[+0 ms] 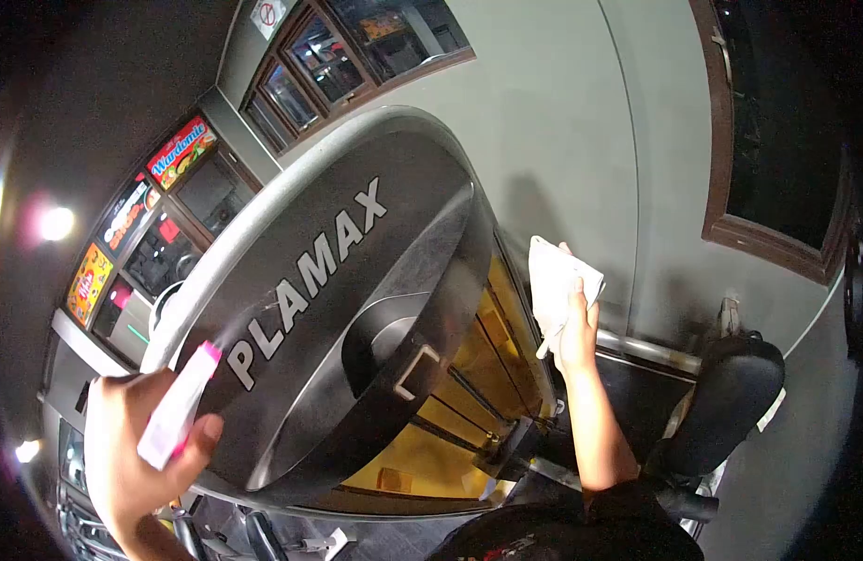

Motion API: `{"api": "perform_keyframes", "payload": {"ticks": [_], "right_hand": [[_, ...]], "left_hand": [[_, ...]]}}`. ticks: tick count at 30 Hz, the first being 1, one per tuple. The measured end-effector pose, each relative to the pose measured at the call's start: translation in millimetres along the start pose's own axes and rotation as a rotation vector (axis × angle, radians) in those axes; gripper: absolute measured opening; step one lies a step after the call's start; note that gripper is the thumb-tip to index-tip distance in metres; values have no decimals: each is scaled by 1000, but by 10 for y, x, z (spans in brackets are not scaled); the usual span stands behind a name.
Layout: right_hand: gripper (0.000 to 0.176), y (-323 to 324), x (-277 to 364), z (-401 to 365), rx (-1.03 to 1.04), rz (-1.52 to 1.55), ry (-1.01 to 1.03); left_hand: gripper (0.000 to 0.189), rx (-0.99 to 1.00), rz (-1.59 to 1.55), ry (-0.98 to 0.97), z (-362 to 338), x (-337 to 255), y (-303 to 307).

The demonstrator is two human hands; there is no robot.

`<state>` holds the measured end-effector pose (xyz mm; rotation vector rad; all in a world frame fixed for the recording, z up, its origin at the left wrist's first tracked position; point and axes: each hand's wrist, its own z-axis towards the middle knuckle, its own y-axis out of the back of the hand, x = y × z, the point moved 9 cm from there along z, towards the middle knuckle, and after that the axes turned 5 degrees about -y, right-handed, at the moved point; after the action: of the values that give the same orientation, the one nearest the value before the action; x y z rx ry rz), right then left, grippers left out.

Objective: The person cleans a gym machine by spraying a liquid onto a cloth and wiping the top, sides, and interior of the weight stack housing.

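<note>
My left hand [123, 453] is wrapped round a small white spray bottle [177, 411] with a pink top, tilted toward the machine. A faint whitish mist spreads from the pink top over the dark panel. In my right hand [576, 341] is a folded white cloth [555, 285], raised just right of the machine and apart from it. The large black and grey gym machine [291, 360] has "PLAMAX" in silver letters across its upper panel.
A yellow-tinted panel [450, 416] fronts the machine's lower part. To the right stands a black padded seat [726, 397] near a grey wall [562, 112]. A brown-framed window [777, 140] is at far right. Shop signs [183, 150] show at left.
</note>
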<state>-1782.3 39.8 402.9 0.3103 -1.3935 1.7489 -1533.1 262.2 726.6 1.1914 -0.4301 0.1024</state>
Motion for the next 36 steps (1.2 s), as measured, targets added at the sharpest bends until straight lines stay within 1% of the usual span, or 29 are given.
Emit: {"api": "perform_keyframes", "payload": {"ticks": [1,3,4,5,6,7,8,9,10,11,12,13,15,16,18,20,21,23,25,27,28,29,32,33,35,36], "right_hand": [[53,-24,33,-9,-4,5,5],[53,-35,0,-17,1,16,5],[53,16,-74,-23,7,-21,-17],[53,-26,-90,-29,15,-56,-36],[52,-94,-62,-36,11,55,-28],[52,-150,-50,-21,20,65,-24],[52,-168,-74,-39,20,33,-53],[52,-182,-101,-59,19,-3,-82],[52,-239,-107,-67,-18,96,-82],[52,-289,-107,-82,-13,94,-79],[53,-318,-83,-92,-27,89,-49],[53,-355,-55,-83,-41,87,-17],[53,-409,-56,-127,-54,105,-24],[53,-400,-67,-129,-74,154,-28],[54,-368,-87,-129,-100,196,-25],[57,-245,-211,-165,-202,268,-118],[57,-223,-188,-183,-214,259,-113],[57,-320,-146,-158,-121,320,-157],[54,-326,-142,-171,-170,306,-148],[53,-264,-311,-163,-239,385,-238],[50,-253,-368,-164,-224,435,-278],[50,-206,-381,-170,-229,434,-271],[51,-157,-640,-181,-93,505,-447],[51,-157,-640,-202,-98,510,-441],[52,-61,-618,-229,-230,509,-374],[52,-18,-634,-230,-235,514,-367]], "left_hand": [[41,-126,2,-18,-84,34,17],[40,-190,-11,80,-313,144,75],[38,-68,-97,154,-423,236,25],[38,-67,-90,165,-560,274,-4],[40,-88,-114,299,-754,412,-47],[50,-116,-138,428,-941,556,-86],[46,-116,-97,350,-1010,529,-96],[44,-72,-19,300,-1065,487,-125],[45,-62,-74,292,-1163,514,-190],[46,-53,-130,285,-1288,570,-283],[50,-69,-267,217,-1390,612,-380],[51,-228,-374,231,-1483,591,-377],[50,-203,-988,257,-1736,767,-803],[49,-239,-1156,253,-1789,775,-952],[49,-316,-1363,245,-1852,701,-1202],[48,-363,-1531,247,-1842,573,-1452],[47,-385,-1620,247,-1821,490,-1585],[46,-405,-1781,250,-1741,291,-1834],[46,-406,-1924,252,-1630,96,-2038],[45,-391,-2050,248,-1505,-123,-2188],[44,-382,-2103,241,-1443,-221,-2249],[44,-374,-2151,240,-1406,-302,-2301],[43,-331,-2261,228,-1278,-547,-2424],[42,-322,-2285,225,-1242,-604,-2438],[42,-297,-2317,201,-1133,-696,-2455],[41,-287,-2338,197,-1096,-756,-2482]]}}
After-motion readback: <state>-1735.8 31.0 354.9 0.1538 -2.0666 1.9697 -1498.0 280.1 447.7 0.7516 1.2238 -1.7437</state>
